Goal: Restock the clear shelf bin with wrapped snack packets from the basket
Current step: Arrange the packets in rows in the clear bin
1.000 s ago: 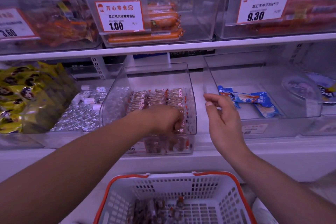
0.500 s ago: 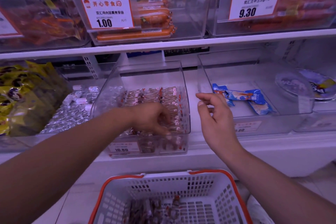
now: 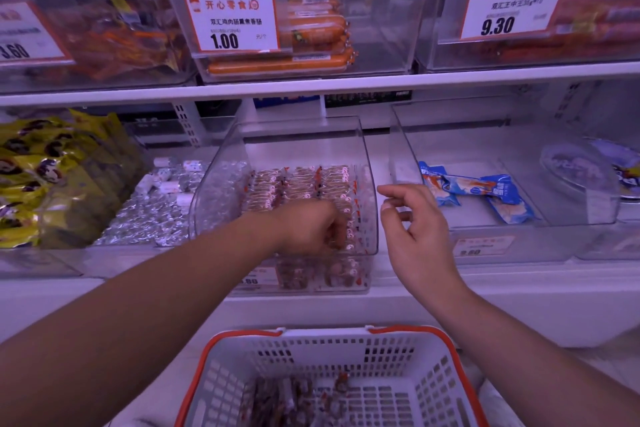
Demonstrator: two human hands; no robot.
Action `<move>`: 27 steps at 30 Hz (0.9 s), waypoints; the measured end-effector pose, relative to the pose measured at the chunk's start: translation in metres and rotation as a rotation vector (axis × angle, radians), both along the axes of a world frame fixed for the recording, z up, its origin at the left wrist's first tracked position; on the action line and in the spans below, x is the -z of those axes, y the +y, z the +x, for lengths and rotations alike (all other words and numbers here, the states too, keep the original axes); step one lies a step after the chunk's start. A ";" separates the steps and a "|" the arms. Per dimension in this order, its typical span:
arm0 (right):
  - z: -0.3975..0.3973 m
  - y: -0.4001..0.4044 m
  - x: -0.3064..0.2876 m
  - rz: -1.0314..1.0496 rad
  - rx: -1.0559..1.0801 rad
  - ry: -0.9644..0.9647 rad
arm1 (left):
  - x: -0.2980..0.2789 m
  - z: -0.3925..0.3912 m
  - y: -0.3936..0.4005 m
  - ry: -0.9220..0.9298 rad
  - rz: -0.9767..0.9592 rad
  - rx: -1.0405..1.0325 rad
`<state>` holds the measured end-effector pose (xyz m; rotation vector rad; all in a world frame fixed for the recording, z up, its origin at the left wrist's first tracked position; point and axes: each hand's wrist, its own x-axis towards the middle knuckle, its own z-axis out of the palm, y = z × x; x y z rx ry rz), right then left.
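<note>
A snack shop is showing itself here: white shelves (image 3: 311,81) are carrying clear bins of wrapped food, price cards (image 3: 231,21) reading 1.00 and 9.30 are hanging at the top, and a shopping basket (image 3: 398,354) is sitting at bottom centre.

At frame centre the clear bin (image 3: 367,163) stands open on top, its rear floor bare behind the packet rows (image 3: 301,184), while the upper shelf (image 3: 311,83) caps headroom above
</note>
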<state>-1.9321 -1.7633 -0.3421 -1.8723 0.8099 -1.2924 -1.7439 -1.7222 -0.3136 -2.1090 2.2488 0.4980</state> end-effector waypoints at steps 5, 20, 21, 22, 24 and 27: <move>-0.002 0.002 -0.002 0.019 -0.004 -0.018 | -0.008 -0.004 0.009 0.237 0.040 -0.018; -0.096 0.093 0.228 0.529 -0.689 1.471 | 0.239 -0.029 0.216 0.134 -0.038 -0.238; -0.096 0.095 0.250 0.573 -0.736 1.564 | 0.263 -0.023 0.223 0.079 0.123 -0.326; -0.092 0.095 0.269 0.596 -0.732 1.591 | 0.283 -0.018 0.229 0.041 0.226 -0.396; -0.070 0.100 0.303 0.631 -0.623 1.539 | 0.316 -0.009 0.235 0.033 0.294 -0.473; -0.038 0.117 0.345 0.675 -0.389 1.405 | 0.355 -0.010 0.228 0.059 0.292 -0.461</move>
